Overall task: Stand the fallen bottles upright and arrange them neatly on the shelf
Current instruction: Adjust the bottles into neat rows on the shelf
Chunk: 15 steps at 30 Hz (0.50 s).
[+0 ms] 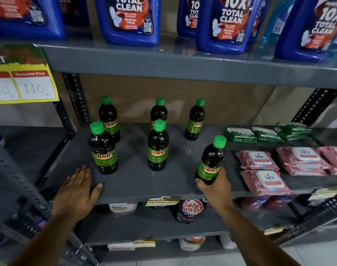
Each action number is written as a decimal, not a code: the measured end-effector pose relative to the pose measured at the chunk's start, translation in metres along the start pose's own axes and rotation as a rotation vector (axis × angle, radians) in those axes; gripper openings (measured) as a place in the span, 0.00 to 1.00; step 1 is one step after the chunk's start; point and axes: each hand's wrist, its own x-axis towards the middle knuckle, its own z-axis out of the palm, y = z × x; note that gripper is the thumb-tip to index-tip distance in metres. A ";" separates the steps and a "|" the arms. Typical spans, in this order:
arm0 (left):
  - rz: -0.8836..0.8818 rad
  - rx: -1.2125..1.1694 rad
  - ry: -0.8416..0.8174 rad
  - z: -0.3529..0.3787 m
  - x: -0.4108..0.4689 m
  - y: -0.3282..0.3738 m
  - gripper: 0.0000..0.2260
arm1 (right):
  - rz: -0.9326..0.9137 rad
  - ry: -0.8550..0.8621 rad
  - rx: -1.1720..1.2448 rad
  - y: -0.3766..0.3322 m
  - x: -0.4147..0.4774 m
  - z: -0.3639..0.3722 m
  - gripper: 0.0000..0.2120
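Several dark bottles with green caps and green SUNNY labels stand upright on the grey shelf (137, 181). Three form a back row: left (108, 118), middle (158, 110), right (195, 121). Two stand nearer the front: left (103, 148) and centre (157, 146). My right hand (214, 186) grips the base of another bottle (211, 160) at the front right, upright and leaning slightly right. My left hand (77, 191) lies flat and open on the shelf's front left edge, just below the front left bottle, holding nothing.
Pink wipe packs (263, 181) and green packs (267, 134) fill the shelf's right side. Big blue cleaner jugs (131, 20) sit on the shelf above. A yellow price sign (22, 81) hangs at left. More products, including a Safewash bottle (190, 210), are on lower shelves.
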 end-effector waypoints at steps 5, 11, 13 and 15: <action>-0.007 -0.031 -0.029 -0.001 0.001 0.000 0.38 | -0.037 -0.001 0.016 -0.002 -0.002 0.000 0.29; 0.013 -0.107 -0.053 -0.015 0.011 -0.016 0.34 | -0.232 0.239 -0.066 0.011 -0.051 0.008 0.37; 0.009 -0.104 -0.045 -0.011 0.013 -0.026 0.37 | -0.406 0.126 -0.070 0.010 -0.084 0.028 0.31; 0.012 -0.073 -0.041 -0.007 0.014 -0.025 0.38 | -0.514 -0.079 -0.008 0.001 -0.095 0.047 0.28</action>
